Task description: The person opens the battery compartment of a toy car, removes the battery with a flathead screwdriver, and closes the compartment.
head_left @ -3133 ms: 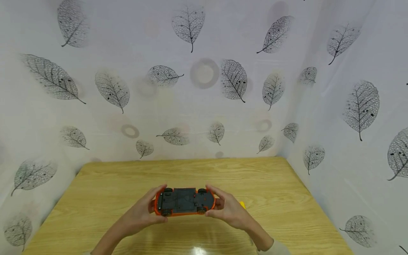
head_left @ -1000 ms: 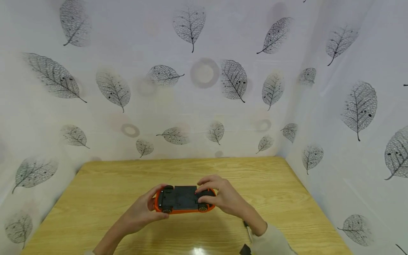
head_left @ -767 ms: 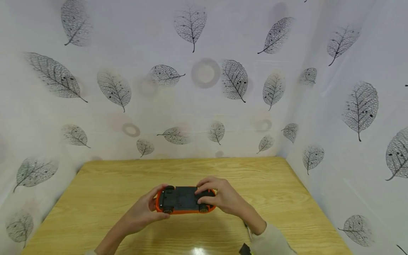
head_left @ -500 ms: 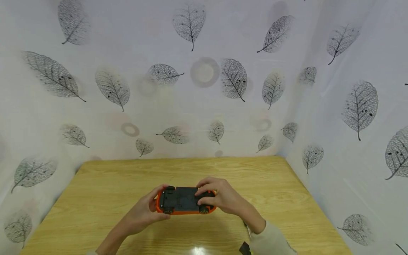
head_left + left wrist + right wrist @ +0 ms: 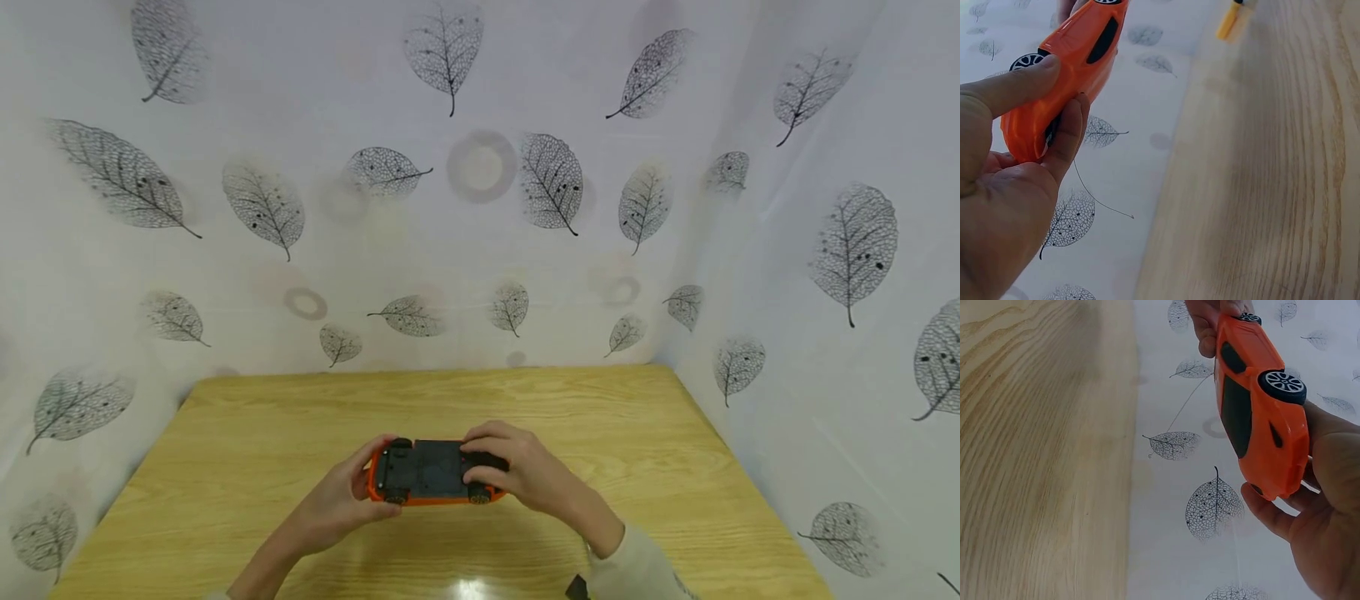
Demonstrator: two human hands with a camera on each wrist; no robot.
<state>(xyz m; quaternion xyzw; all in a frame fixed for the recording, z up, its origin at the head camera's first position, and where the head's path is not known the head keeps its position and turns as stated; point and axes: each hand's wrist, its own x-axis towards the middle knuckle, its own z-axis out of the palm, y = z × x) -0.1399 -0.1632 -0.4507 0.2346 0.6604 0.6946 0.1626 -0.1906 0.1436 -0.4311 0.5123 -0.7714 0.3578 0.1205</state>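
Observation:
An orange toy car (image 5: 437,468) is held above the table, its dark underside facing the head camera. My left hand (image 5: 330,504) grips the car's left end, thumb along the near side and fingers along the far side. At the other end, my right hand (image 5: 528,475) holds the car with thumb and fingertips curled over the underside around the wheels, covering part of it. The left wrist view shows the car's orange side (image 5: 1075,56) between thumb and fingers. In the right wrist view, the windscreen (image 5: 1236,415) and a black wheel (image 5: 1283,386) are visible.
The wooden table (image 5: 300,408) meets a leaf-patterned white cloth (image 5: 480,250) at the back and sides. A yellow-handled tool (image 5: 1229,24) lies on the table, partly cut off. A small dark object (image 5: 577,587) shows beside the right sleeve (image 5: 637,571).
My right hand has shifted from gripping the car's right end at both sides to reaching its fingers over the underside. My left hand keeps its grip; the last half second shows little motion.

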